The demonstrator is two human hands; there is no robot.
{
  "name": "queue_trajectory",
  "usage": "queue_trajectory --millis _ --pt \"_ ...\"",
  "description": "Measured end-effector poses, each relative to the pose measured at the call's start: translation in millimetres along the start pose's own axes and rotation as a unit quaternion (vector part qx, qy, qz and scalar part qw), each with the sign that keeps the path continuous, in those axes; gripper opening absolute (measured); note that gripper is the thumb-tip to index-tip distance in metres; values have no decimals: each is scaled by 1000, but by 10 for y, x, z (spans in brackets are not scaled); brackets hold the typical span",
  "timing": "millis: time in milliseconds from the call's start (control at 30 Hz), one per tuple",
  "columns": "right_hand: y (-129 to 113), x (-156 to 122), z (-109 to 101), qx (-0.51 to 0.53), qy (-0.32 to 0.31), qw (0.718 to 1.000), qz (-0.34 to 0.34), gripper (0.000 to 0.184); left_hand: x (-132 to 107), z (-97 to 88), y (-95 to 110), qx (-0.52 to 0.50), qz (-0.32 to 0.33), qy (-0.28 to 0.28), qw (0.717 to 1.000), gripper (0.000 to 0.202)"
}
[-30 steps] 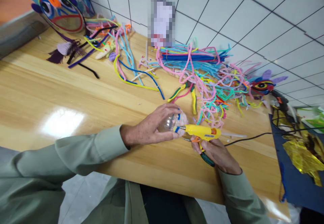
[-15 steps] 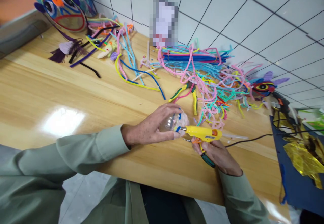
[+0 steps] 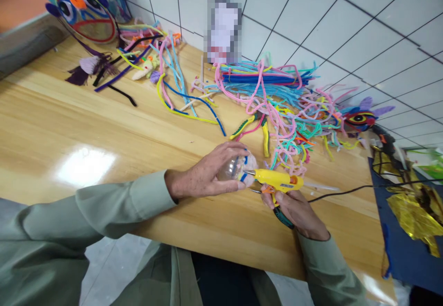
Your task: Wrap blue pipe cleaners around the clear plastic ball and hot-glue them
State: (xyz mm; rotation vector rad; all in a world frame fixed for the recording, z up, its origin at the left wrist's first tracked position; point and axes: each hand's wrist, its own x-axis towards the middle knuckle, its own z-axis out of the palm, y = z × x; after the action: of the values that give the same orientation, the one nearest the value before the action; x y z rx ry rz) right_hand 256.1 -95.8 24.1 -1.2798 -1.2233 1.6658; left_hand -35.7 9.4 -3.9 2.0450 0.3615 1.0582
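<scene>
- Glue gun (image 3: 277,179), yellow: was gripped in right hand (image 3: 299,211), right of centre.
- Clear rounded piece (image 3: 232,170): was grasped by left hand (image 3: 207,170), centre.
- Pliers (image 3: 266,139): lay near centre.

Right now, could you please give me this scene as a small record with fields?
Left grip: around a clear round piece bearing blue strips
Right grip: on a yellow glue gun and a green-handled tool
Nozzle: at the piece; contact unclear
Farther back: yellow-handled pliers, handles spread; pipe cleaners
Upper left: decorated face, red-outlined mouth
Surface: wooden table
</scene>
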Motion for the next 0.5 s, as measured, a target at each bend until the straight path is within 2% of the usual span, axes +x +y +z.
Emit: queue_trajectory --millis 500 --pt "44 -10 -34 -3 -22 1000 4 52 9 16 -18 -5 -3 16 1000 71"
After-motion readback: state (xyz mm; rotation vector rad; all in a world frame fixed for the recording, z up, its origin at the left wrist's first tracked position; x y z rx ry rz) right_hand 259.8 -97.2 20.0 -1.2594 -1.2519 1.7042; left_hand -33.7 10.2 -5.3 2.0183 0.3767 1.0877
